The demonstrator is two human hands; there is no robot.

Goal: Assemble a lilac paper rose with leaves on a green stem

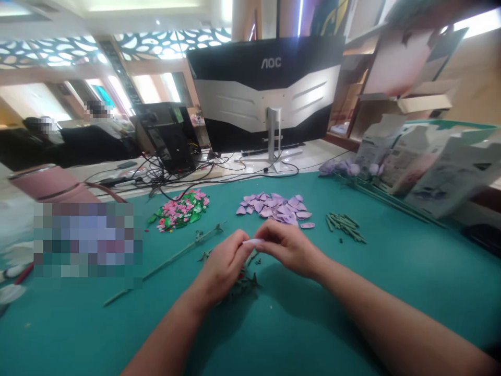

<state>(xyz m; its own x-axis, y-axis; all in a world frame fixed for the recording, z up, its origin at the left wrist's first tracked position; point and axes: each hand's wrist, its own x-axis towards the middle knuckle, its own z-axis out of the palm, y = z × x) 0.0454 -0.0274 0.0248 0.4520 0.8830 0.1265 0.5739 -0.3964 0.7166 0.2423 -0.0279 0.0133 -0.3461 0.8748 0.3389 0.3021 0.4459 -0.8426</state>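
Between my two hands, above the green mat (313,324), is a small pale lilac petal piece (254,242). My left hand (227,263) pinches its left end, and my right hand (287,248) grips the right end with thumb and fingers. Under my left hand lie dark green leafy pieces (246,283), partly covered by it. Just beyond my hands spreads a pile of lilac petals (274,206). Right of it is a heap of short green stem pieces (344,225). A long green stem (168,261) lies slantwise to the left.
Pink flower and green leaf pieces (182,209) are heaped at the mat's back left. A pink cylinder (58,185) stands at left, beside a blurred-out patch. Behind the mat are a monitor (266,94) and tangled cables (164,177). Boxes (442,172) and assembled lilac flowers (352,168) occupy the right.
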